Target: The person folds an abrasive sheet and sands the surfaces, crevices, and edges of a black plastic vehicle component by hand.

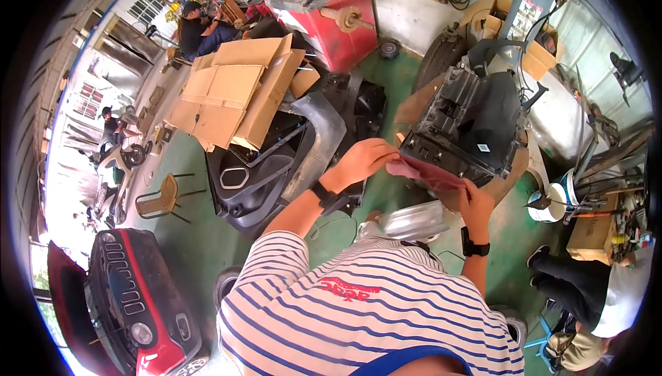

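A thin, reddish, partly see-through sheet (434, 177) is stretched between my two hands, in front of a large black plastic part (469, 117) with a small white label. The fingers of my left hand (365, 162) pinch the sheet's left end. My right hand (476, 203) grips its right end, with the fingers closed and partly hidden. What the sheet is made of I cannot tell. Beneath it, near my body, lies a silvery curved metal object (412, 221). Each wrist wears a black band.
Cardboard sheets (227, 86) lie on black car trim panels (276, 162) to the left. A red cabinet (338, 24) stands at the back. A chair (164, 196) and a dark car (131, 300) are at left. White buckets (552, 203) and a seated person (586, 293) are at right.
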